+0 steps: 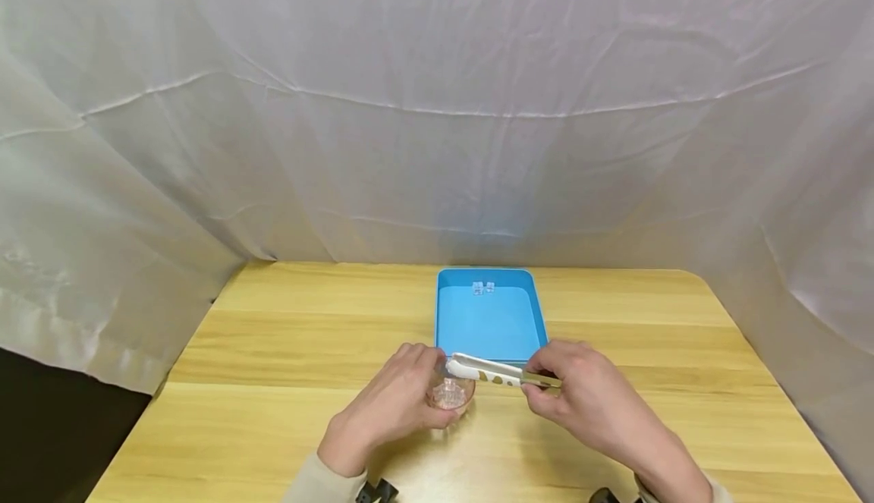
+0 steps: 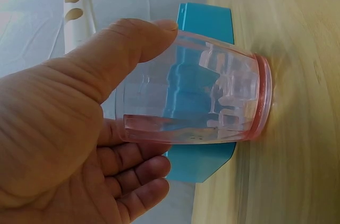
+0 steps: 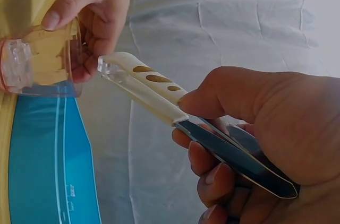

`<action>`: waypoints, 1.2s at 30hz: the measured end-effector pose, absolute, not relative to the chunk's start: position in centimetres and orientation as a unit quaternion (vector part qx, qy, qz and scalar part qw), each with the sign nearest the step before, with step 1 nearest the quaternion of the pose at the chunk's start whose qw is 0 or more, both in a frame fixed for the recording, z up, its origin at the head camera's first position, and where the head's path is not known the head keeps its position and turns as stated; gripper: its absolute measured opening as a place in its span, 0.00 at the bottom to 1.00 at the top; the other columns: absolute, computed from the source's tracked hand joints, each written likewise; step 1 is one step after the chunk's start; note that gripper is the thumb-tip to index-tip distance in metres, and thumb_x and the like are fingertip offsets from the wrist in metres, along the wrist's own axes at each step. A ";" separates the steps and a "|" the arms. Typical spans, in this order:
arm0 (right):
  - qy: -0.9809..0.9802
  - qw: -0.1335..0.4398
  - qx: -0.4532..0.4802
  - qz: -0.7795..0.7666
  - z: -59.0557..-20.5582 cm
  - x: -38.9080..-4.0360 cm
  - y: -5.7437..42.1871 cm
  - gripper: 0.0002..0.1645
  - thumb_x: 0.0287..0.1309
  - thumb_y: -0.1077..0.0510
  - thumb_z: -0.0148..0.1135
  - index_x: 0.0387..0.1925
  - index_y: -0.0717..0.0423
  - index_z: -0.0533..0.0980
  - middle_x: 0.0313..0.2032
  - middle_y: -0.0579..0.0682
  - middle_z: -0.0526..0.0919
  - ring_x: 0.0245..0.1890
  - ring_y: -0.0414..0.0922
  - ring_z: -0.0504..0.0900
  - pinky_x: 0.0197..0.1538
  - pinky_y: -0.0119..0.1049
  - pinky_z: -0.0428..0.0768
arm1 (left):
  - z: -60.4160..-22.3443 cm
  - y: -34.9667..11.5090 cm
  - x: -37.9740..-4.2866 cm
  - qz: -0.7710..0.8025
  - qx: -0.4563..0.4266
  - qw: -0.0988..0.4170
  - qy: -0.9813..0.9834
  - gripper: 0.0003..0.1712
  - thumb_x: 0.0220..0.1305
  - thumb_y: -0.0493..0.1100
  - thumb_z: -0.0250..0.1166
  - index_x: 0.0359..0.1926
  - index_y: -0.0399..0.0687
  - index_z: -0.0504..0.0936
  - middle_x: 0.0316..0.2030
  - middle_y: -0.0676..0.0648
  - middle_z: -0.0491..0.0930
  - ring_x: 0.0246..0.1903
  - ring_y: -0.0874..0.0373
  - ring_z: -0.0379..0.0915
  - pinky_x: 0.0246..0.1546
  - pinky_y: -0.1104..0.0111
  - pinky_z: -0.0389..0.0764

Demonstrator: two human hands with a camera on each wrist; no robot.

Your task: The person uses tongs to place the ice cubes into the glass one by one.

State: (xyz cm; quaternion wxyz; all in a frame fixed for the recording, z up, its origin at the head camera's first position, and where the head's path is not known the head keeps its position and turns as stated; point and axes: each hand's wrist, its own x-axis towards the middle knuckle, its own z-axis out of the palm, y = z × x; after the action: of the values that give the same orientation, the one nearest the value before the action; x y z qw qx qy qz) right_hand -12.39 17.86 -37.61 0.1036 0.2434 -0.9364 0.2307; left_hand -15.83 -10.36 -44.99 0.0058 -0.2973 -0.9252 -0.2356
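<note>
My left hand [image 1: 392, 393] holds a clear, pink-tinted cup [image 2: 186, 94] upright on the table, thumb on one side and fingers on the other. Several clear cubes [image 2: 236, 83] lie at the bottom of the cup. In my right hand [image 1: 590, 389] is a pair of tongs [image 3: 151, 83], with white, brown-spotted ends and metal arms. Between the tong tips a clear cube [image 3: 108, 67] is pinched, above the cup's mouth in the right wrist view. Fingers partly hide the cup in the head view.
Just behind the cup stands a shallow blue tray [image 1: 493, 328] on the wooden table [image 1: 287, 351]. A few clear cubes [image 1: 479, 288] lie at the tray's far side. Pale grey cloth [image 1: 382, 146] hangs behind the table and along its sides.
</note>
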 end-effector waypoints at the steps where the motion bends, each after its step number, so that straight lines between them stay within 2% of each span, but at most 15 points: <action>1: -0.937 0.102 0.247 0.227 -37.7 -12.4 17.8 0.10 0.54 0.58 0.76 0.32 0.38 0.83 0.32 0.27 0.80 0.34 0.30 0.75 0.38 0.33 0.79 | -45.0 -10.4 -15.8 -0.234 -0.298 0.007 -0.925 0.38 0.55 0.57 0.80 0.59 0.40 0.78 0.50 0.47 0.82 0.50 0.57 0.72 0.56 0.62 0.80; 14: -0.932 0.116 0.271 0.210 -38.1 -12.5 17.5 0.12 0.53 0.59 0.75 0.30 0.38 0.81 0.29 0.26 0.76 0.30 0.30 0.71 0.36 0.32 0.75 | -44.9 -10.4 -15.9 -0.230 -0.298 0.015 -0.926 0.37 0.56 0.58 0.80 0.58 0.41 0.78 0.48 0.48 0.81 0.50 0.56 0.72 0.56 0.62 0.80; 22: -0.934 0.113 0.269 0.208 -38.2 -12.5 17.5 0.11 0.53 0.59 0.75 0.29 0.38 0.81 0.29 0.27 0.77 0.31 0.29 0.72 0.37 0.32 0.77 | -45.0 -10.4 -15.8 -0.231 -0.296 0.012 -0.927 0.39 0.56 0.57 0.80 0.60 0.40 0.78 0.49 0.47 0.82 0.52 0.55 0.74 0.59 0.60 0.80; 36: -0.936 0.101 0.267 0.208 -38.3 -12.7 17.5 0.10 0.52 0.58 0.75 0.30 0.39 0.82 0.30 0.28 0.79 0.31 0.30 0.74 0.36 0.31 0.77 | -45.0 -10.3 -15.8 -0.225 -0.299 0.015 -0.927 0.37 0.56 0.57 0.80 0.58 0.41 0.79 0.52 0.45 0.82 0.51 0.55 0.73 0.57 0.61 0.81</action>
State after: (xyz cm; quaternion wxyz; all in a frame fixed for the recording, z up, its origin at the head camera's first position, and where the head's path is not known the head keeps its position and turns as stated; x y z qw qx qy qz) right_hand -12.66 17.53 -38.31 0.1014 0.2668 -0.9355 0.2080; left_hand -15.77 -10.29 -45.05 0.0149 -0.2992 -0.9272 -0.2249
